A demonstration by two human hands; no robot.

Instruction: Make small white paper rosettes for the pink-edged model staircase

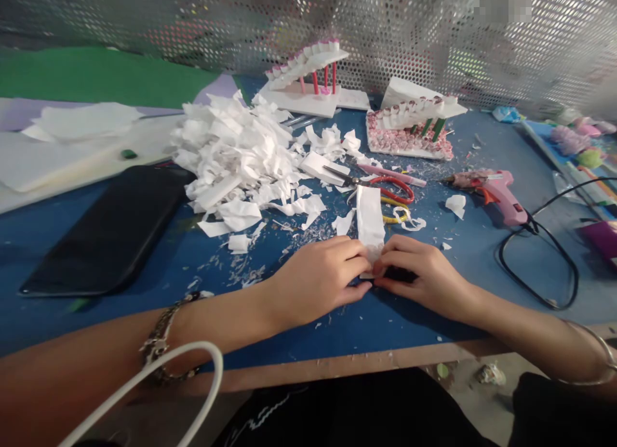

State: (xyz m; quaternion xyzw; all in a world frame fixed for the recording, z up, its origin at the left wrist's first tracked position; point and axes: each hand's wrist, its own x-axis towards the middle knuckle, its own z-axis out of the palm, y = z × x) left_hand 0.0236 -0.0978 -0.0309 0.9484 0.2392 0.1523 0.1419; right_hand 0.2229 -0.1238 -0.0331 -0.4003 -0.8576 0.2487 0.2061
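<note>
My left hand (318, 276) and my right hand (417, 273) meet at the near end of a white foam strip (369, 218) lying on the blue tabletop (144, 273). Both pinch the strip's near end, fingers curled and pressed together. The strip runs away from me toward red-handled scissors (385, 186). A bracelet sits on each wrist.
A heap of white foam scraps (236, 157) lies left of centre, a black phone (110, 228) further left. A pink glue gun (496, 193) with black cord lies right. Two foam staircase models (409, 125) stand at the back before a perforated metal screen. A white cable crosses the near left.
</note>
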